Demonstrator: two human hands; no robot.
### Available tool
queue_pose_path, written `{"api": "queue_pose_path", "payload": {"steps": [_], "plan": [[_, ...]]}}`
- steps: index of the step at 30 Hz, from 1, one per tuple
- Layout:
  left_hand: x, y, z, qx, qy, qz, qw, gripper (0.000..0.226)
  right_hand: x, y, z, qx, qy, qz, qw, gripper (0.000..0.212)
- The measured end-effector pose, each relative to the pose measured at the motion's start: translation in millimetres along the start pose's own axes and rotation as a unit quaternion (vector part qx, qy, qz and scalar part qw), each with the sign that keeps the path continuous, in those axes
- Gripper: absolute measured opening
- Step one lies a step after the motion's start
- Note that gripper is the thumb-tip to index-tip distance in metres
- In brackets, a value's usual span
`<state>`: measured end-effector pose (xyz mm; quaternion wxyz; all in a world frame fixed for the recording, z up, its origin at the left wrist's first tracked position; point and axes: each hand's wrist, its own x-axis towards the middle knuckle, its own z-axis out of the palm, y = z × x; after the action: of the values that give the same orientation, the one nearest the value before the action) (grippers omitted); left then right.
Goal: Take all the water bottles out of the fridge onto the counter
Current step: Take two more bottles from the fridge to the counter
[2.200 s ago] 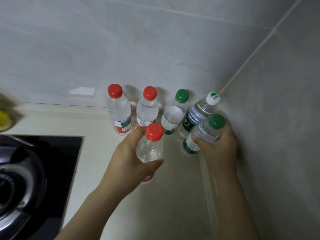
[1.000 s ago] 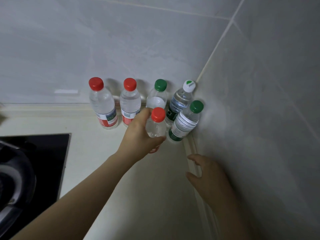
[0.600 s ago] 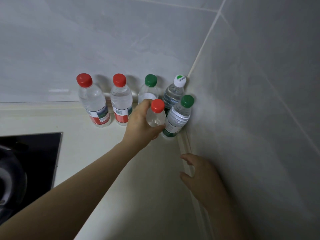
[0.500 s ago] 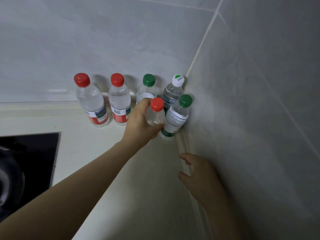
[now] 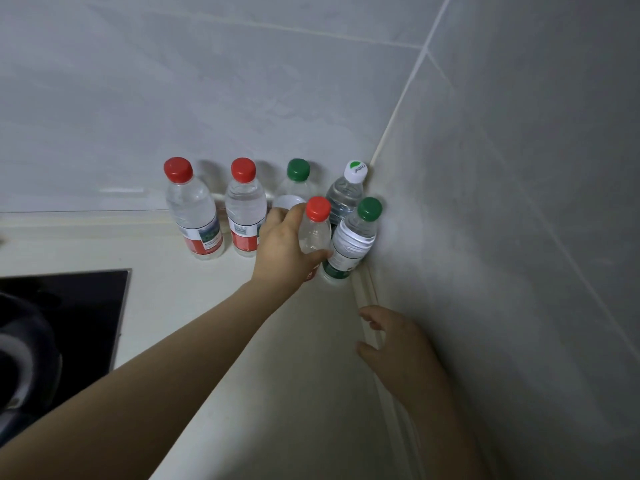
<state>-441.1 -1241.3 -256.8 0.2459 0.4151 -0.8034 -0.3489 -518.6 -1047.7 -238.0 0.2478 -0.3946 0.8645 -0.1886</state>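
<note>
Several clear water bottles stand in the counter's (image 5: pixel 294 358) far right corner. Against the back wall are two red-capped bottles (image 5: pixel 194 216) (image 5: pixel 245 213), a green-capped bottle (image 5: pixel 298 181) and a white-capped bottle (image 5: pixel 348 192). In front stands another green-capped bottle (image 5: pixel 353 240) beside the side wall. My left hand (image 5: pixel 284 251) is wrapped around a small red-capped bottle (image 5: pixel 315 230), held upright at the counter just left of that green-capped one. My right hand (image 5: pixel 394 348) hovers lower by the side wall, fingers apart, holding nothing.
A black glass hob (image 5: pixel 65 306) with a dark pan (image 5: pixel 24 362) on it fills the left edge. Grey tiled walls (image 5: pixel 502 202) close the corner behind and to the right. Bare counter lies between the hob and my arms.
My right hand has let go of the green-capped bottle and pulled back toward me. My left hand has carried the small red-capped bottle farther in, next to that bottle.
</note>
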Motion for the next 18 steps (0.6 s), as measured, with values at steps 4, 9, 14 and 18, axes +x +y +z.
{"api": "queue_pose_path", "payload": {"steps": [4,9,14,18], "plan": [[-11.8,0.2,-17.9,-0.002,-0.017,0.008,1.0,0.08,-5.2,-10.5,-6.3,-0.01,0.013,-0.016,1.0,0.05],[-46.1,3.7,-60.6,-0.02,-0.031,0.035,0.999,0.06,-15.4,-33.4,-17.1,-0.023,0.038,-0.06,0.997,0.046],[-88.0,1.3,-113.8,-0.017,-0.033,0.063,0.997,0.049,-29.5,-72.3,-32.1,-0.044,0.054,-0.105,0.992,0.047],[-117.5,5.6,-165.2,0.005,-0.043,0.09,0.995,0.047,-53.5,-114.7,-47.0,-0.037,0.069,-0.147,0.986,0.042]]}}
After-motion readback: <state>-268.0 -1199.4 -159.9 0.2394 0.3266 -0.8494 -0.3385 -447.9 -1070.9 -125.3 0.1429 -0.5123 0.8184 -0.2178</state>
